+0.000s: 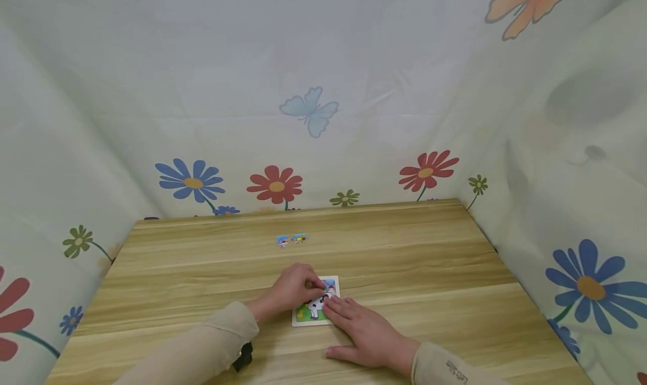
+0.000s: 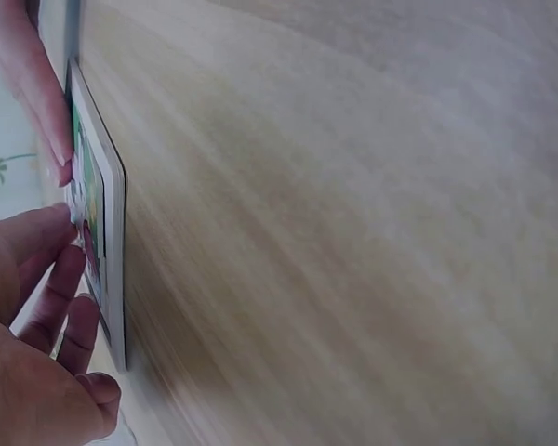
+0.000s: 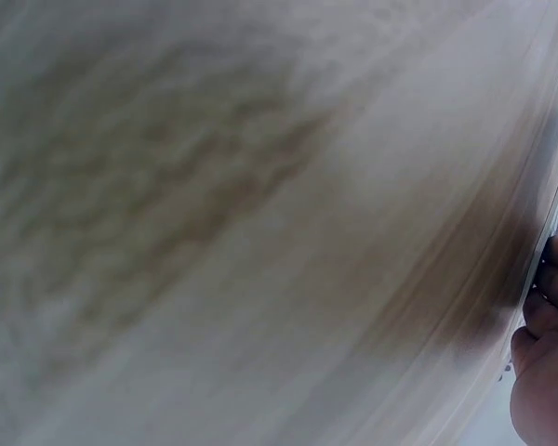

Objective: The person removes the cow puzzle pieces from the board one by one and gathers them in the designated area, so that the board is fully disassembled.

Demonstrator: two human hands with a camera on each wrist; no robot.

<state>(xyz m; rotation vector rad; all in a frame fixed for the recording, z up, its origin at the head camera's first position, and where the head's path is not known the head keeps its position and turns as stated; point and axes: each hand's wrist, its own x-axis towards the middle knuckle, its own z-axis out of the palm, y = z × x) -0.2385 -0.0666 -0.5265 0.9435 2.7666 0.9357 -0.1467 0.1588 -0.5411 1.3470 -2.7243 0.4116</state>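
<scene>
A small jigsaw puzzle board (image 1: 314, 321) with a white border lies flat on the table, showing a black-and-white cow on green ground under blue sky. My left hand (image 1: 295, 286) comes in from the left, thumb and forefinger pinching at a puzzle piece on the board's upper part; the fingers mostly hide the piece. In the left wrist view, fingertips of the left hand (image 2: 37, 307) touch the board's face (image 2: 91, 190). Straight fingers of my right hand (image 1: 366, 331) rest on the board's right side, thumb spread on the wood. Only curled-looking finger edges (image 3: 549, 297) show in the right wrist view.
Two loose puzzle pieces, one blue and white (image 1: 282, 241) and one with yellow and red (image 1: 300, 239), lie beyond the board. A black object (image 1: 244, 357) shows beside the left sleeve. Flower-printed cloth (image 1: 354, 149) surrounds the wooden table (image 1: 202, 250).
</scene>
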